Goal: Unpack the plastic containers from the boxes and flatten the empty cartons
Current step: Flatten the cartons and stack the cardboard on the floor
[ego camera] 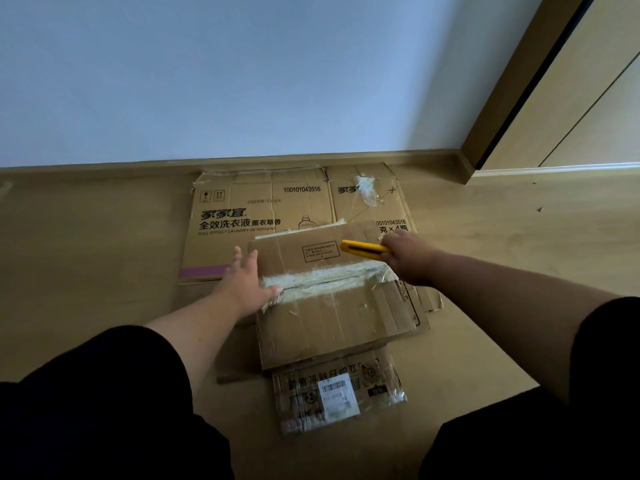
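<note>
Cardboard lies in layers on the wooden floor (104, 237) before us. Our left hand (246, 275) presses flat, fingers spread and straight, against the left edge of the top carton (322, 306), which is collapsed and crossed by a band of torn tape (325, 277). Our right hand (410, 256) curls around a yellow utility knife (363, 248) (its tip points left over the carton). Beneath, against the wall (242, 81), lies a flattened laundry detergent carton (242, 216); nearest us lies a taped carton with a barcode label (337, 393).

Matt brown cardboard carton (329, 317), glossy tape (325, 280); floor (86, 237) seemingly smooth wood.
</note>
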